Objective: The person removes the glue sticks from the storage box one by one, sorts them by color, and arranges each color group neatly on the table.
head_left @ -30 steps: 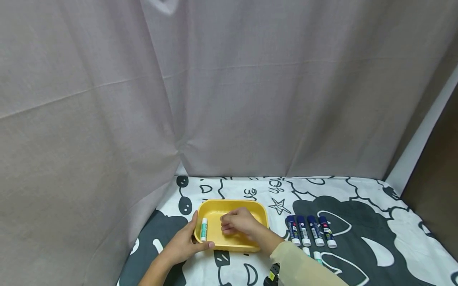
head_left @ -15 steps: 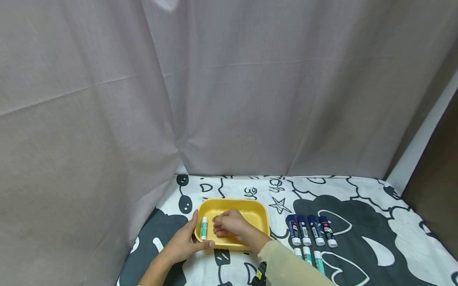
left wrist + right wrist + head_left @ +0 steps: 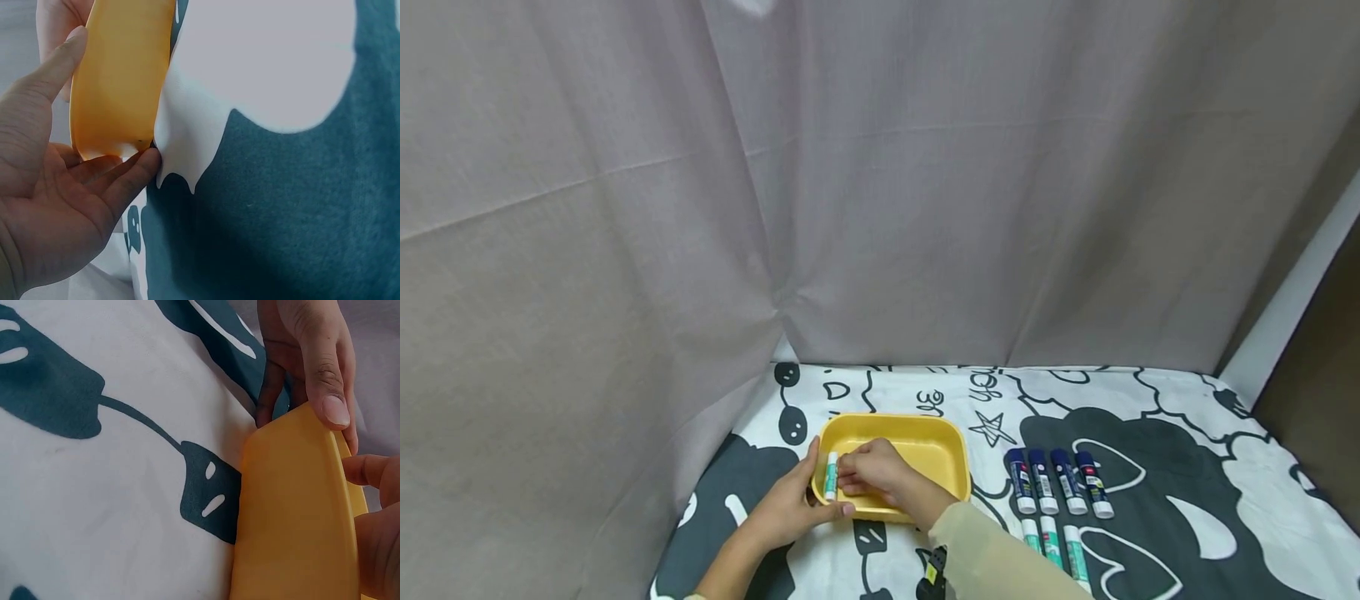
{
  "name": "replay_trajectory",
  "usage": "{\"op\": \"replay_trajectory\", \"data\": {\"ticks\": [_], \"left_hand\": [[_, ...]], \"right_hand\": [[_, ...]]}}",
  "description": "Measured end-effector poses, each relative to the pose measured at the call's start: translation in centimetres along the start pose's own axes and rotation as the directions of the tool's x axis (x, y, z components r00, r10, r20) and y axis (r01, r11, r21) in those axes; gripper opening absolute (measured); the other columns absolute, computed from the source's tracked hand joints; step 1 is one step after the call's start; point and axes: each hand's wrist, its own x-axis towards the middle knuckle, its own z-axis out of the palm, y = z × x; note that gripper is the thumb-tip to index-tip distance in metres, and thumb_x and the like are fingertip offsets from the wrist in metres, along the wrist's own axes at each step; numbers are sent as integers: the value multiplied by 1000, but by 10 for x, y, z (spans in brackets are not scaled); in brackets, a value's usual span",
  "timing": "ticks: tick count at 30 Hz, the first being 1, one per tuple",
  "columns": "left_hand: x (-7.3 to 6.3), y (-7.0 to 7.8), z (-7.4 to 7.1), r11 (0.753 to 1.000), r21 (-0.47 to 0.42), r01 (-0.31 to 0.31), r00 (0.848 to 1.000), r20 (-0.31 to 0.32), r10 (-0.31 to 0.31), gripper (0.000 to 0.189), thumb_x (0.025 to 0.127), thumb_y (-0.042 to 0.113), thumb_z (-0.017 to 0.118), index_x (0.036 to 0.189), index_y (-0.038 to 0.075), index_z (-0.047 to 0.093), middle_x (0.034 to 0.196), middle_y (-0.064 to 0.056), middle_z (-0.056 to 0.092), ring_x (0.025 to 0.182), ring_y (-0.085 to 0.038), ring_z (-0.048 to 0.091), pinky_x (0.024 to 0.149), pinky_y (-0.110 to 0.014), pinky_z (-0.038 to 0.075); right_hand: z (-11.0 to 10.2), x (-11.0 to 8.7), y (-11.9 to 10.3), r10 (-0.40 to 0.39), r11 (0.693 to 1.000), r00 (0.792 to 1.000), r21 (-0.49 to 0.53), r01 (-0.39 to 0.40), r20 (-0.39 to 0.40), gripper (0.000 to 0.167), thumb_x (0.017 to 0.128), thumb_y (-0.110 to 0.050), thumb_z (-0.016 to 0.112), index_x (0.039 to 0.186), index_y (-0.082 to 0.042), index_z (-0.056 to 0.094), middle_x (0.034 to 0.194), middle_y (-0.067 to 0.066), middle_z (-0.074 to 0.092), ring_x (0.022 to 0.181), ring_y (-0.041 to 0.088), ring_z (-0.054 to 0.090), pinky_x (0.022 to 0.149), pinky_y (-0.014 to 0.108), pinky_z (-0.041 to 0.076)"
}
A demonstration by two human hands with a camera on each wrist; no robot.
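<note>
A yellow tray point(image 3: 951, 467) lies on the printed cloth. My left hand point(image 3: 786, 504) grips its left end; in the left wrist view the thumb is on the wall and the fingers point(image 3: 134, 175) are under the corner. Inside the tray, along its left end, is a small white glue stick point(image 3: 831, 477) with a teal label. My right hand point(image 3: 880, 471) is inside the tray, fingers bent, just right of that glue stick. Whether it pinches anything is hidden. The right wrist view shows its fingers point(image 3: 365, 469) behind the tray wall.
Right of the tray, several navy glue sticks point(image 3: 1043, 482) lie side by side in a row. Nearer to me, 3 white-and-teal glue sticks point(image 3: 1051, 542) form another row, partly behind my right sleeve point(image 3: 992, 554). A grey curtain point(image 3: 895, 208) hangs behind the cloth point(image 3: 850, 383).
My right hand has moved left across the tray, up to the glue stick at its left end. The left hand keeps its hold on the tray.
</note>
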Motion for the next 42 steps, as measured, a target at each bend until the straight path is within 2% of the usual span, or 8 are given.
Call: {"op": "replay_trajectory", "data": {"ticks": [7,11,15,19,25,31,36,42], "left_hand": [[-1,0,-2,1000,5,-10,1000,-4,10,131,86,56,94,178,9,14,176,-22,41,155,-40,51,125,-64,43],[0,-1,-2,1000,4,-25,1000,-1,25,131,86,56,94,178,8,14,176,-23,41,154,-39,52,125,-64,44],[0,-2,-2,1000,17,-17,1000,-1,17,132,86,58,93,178,9,13,176,-22,41,153,-37,53,125,-63,44],[1,-2,-4,1000,20,-18,1000,-12,18,131,85,56,94,178,9,14,175,-22,42,151,-36,54,124,-63,45],[-1,2,-1,999,19,-27,1000,-8,27,131,86,54,95,178,7,15,175,-23,42,147,-33,57,121,-59,48],[-4,6,1,999,31,15,1000,-8,-15,132,84,57,95,177,6,16,176,-22,42,143,-30,59,121,-58,49],[-5,8,-1,999,26,30,999,-23,-30,133,84,56,95,178,5,14,178,-21,38,149,-32,56,123,-59,47],[-4,8,-1,999,27,43,999,-10,-43,134,84,57,95,178,6,13,179,-21,36,157,-38,49,127,-62,43]], "right_hand": [[7,1,0,-3,1000,1000,-2,3,3,22,100,-8,75,116,7,73,103,18,79,86,21,79,85,35,69],[13,2,5,-23,1000,1000,-11,23,8,19,98,-7,77,111,7,74,99,15,76,80,17,75,78,31,68],[15,2,5,-31,999,999,-26,31,18,16,98,-7,79,107,5,75,101,13,75,78,15,73,75,28,67],[12,1,1,-22,999,1000,-32,23,18,18,98,-8,82,111,3,75,106,13,75,80,16,75,77,29,67],[-1,-7,-3,-22,1000,1000,12,22,-10,27,98,-4,81,122,7,73,109,17,76,85,18,75,80,32,68],[-22,-24,-11,-17,998,999,52,18,-29,34,99,-6,81,129,7,70,113,18,76,89,21,76,83,34,69],[-40,-40,-19,-54,996,998,65,56,-35,40,100,-7,80,134,9,67,117,19,76,93,20,76,86,34,68],[-60,-57,-19,-85,993,996,75,88,-42,40,102,-6,78,136,11,66,119,20,75,94,20,75,87,34,68]]}}
